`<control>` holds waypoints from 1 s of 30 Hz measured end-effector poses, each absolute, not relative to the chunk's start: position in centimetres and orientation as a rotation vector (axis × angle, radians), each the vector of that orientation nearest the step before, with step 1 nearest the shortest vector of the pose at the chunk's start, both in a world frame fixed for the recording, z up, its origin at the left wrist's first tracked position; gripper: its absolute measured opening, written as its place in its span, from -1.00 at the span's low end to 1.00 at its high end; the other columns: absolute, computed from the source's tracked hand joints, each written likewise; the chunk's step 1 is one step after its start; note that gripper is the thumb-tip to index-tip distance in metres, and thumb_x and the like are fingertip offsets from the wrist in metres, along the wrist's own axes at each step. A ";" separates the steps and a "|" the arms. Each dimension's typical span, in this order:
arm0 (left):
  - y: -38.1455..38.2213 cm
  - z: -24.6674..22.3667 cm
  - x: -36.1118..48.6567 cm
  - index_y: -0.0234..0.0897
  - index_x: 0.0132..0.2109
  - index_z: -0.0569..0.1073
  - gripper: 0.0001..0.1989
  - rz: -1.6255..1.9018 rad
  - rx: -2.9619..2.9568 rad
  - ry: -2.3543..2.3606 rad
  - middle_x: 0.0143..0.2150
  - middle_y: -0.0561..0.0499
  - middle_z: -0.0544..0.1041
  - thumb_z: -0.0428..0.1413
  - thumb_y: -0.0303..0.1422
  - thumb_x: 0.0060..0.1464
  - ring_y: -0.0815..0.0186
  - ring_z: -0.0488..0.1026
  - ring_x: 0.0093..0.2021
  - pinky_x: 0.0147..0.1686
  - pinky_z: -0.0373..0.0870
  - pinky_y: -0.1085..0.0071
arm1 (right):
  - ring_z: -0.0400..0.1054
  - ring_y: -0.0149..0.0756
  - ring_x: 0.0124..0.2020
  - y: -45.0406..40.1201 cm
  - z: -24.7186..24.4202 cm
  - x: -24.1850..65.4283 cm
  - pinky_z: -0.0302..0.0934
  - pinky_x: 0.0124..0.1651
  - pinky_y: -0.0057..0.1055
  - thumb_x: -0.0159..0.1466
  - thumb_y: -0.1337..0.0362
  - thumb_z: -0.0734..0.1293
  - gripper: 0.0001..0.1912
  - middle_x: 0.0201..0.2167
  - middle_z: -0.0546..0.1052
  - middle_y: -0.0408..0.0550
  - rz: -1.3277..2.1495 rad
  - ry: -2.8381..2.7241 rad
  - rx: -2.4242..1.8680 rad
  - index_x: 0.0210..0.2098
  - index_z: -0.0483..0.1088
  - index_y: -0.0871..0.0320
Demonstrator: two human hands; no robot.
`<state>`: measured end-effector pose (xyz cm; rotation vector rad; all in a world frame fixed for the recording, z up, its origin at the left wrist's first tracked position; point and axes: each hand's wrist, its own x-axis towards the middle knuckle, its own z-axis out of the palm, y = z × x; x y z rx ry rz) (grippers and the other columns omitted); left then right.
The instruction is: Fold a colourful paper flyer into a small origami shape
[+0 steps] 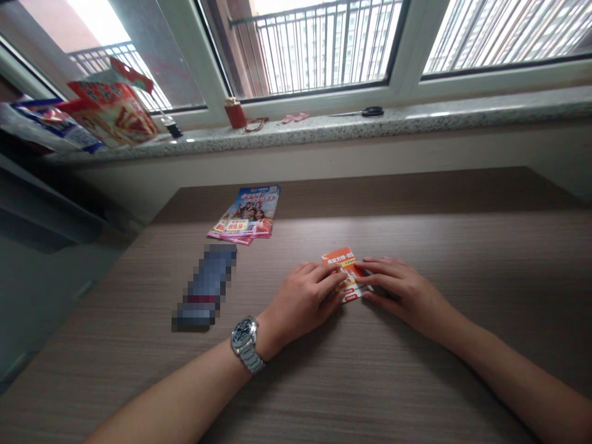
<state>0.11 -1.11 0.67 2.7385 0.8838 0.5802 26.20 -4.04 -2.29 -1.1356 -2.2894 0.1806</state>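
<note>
A small orange and white printed leaflet (350, 291) lies on the wooden table (398, 388), between my two hands. My left hand (309, 299), with a silver watch (245, 336) on its wrist, rests its fingers on the leaflet's left side. From the right, my right hand (398, 287) touches the other side, its fingers stretched out and slightly apart. The fingers of both hands cover part of the print. Neither hand is closed around the leaflet.
Colourful flyers (252, 213) lie at the back left, with a blurred-out dark blue object (206, 287) in front. On the stone windowsill (309, 132) are food packages (113, 111), a red container (235, 114) and black-handled scissors (372, 111).
</note>
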 end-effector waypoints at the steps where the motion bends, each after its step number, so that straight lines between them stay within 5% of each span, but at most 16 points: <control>1: -1.0 0.6 0.0 -0.23 0.21 0.42 -0.66 0.582 2.729 0.918 0.20 -0.12 0.49 0.06 -0.27 0.37 0.11 0.45 0.15 0.16 0.40 0.09 | 0.42 -0.04 0.20 -4.0 -2.3 26.2 0.28 0.23 0.07 0.37 0.27 0.36 -0.79 0.14 0.57 0.03 0.183 -2.295 -1.130 -0.01 0.51 0.02; 10: -0.8 0.4 -0.2 -0.22 0.23 0.41 -0.62 0.536 2.698 0.972 0.31 -0.14 0.40 0.09 -0.22 0.34 0.10 0.36 0.29 0.30 0.30 0.05 | 0.43 -0.03 0.18 -4.1 -2.1 26.0 0.28 0.24 0.10 0.36 0.31 0.37 -0.75 0.12 0.58 0.02 0.226 -2.250 -1.114 0.02 0.50 -0.01; 30: -0.8 0.4 0.0 -0.21 0.24 0.40 -0.62 0.525 2.690 0.966 0.32 -0.14 0.40 0.08 -0.23 0.36 0.10 0.36 0.30 0.32 0.29 0.05 | 0.49 -0.16 0.06 -4.5 -1.7 25.2 0.42 0.10 -0.20 0.35 0.32 0.37 -0.75 0.06 0.58 0.02 0.391 -2.246 -1.033 0.01 0.49 0.01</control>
